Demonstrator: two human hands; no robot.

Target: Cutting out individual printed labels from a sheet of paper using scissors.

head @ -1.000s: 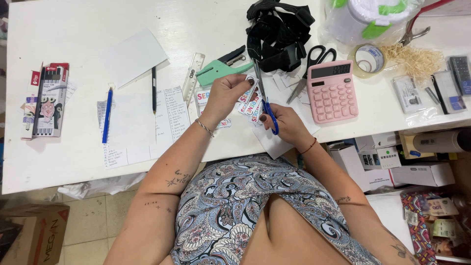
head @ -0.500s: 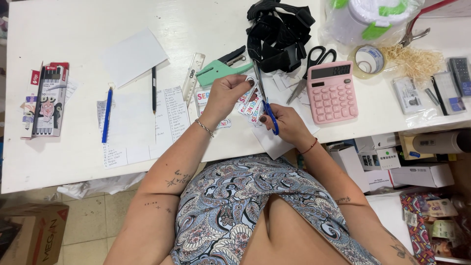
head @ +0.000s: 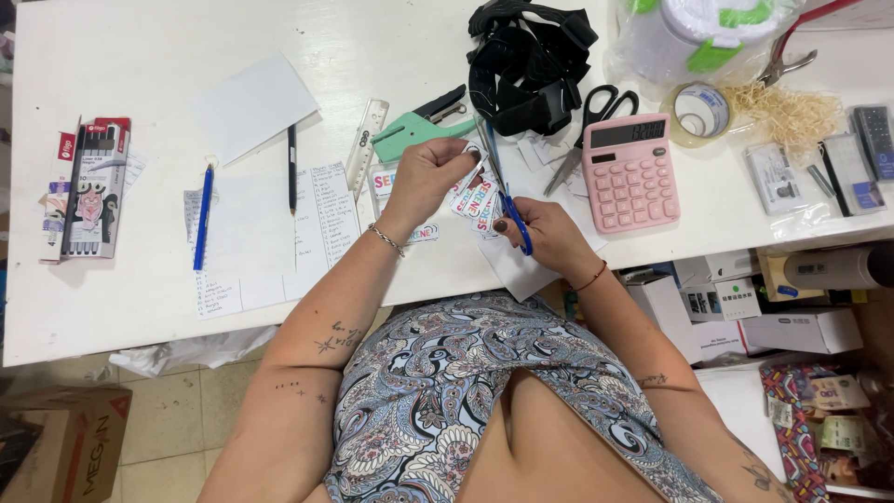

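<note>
Left hand [head: 424, 177] pinches a strip of colourful printed labels [head: 475, 197] above the white desk [head: 140, 56]; right hand [head: 545, 233] fingers grip blue-handled scissors [head: 507, 210], left of the pink calculator [head: 630, 171].

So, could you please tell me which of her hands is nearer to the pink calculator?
Right. The right hand works just left of the pink calculator; the left hand sits farther left.

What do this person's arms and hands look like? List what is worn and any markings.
Both arms are bare, with no sleeves. The left hand has a thin chain bracelet at the wrist, and small dark tattoos mark the left forearm. The right hand has dark-painted nails and a thin red cord bracelet; a small tattoo shows on the right forearm.
</note>
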